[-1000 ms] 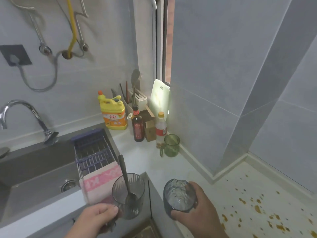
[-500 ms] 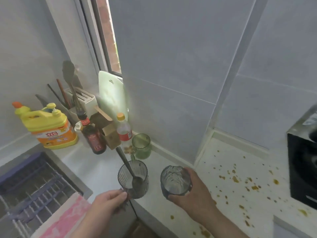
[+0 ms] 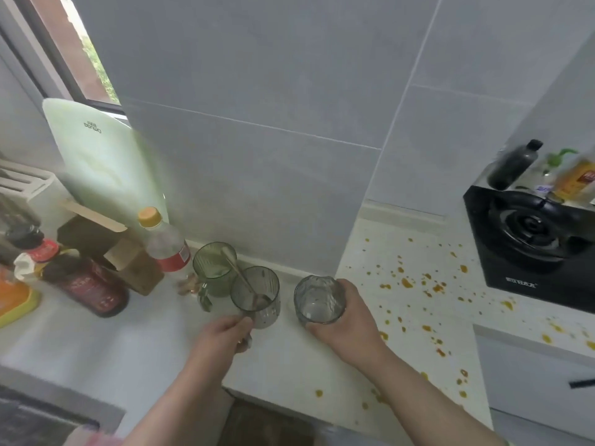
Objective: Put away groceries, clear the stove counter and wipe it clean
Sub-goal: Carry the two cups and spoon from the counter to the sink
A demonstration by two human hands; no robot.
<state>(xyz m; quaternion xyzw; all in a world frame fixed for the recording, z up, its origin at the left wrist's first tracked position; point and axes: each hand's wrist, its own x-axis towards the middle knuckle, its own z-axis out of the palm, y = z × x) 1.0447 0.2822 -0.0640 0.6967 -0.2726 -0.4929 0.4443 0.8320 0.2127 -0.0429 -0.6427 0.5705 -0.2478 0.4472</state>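
Observation:
My left hand (image 3: 225, 333) grips a smoky grey glass (image 3: 257, 297) with a spoon (image 3: 240, 275) standing in it, low over the white counter (image 3: 145, 342). My right hand (image 3: 346, 317) wraps around a second, wavy clear glass (image 3: 317, 299) just to the right. Both glasses sit beside a green glass mug (image 3: 212, 268) near the wall. Orange-brown sauce spots (image 3: 407, 283) speckle the counter toward the black gas stove (image 3: 534, 249).
Along the wall at left stand a clear bottle with an orange cap (image 3: 164, 243), a dark sauce bottle (image 3: 83, 281), a brown box (image 3: 112, 249) and a pale cutting board (image 3: 103, 162). A black bottle (image 3: 513, 164) and an orange bottle (image 3: 576, 178) stand behind the stove.
Both hands carried their glasses forward and down toward the counter next to the green mug. The view swung right, away from the sink, bringing the stove into sight.

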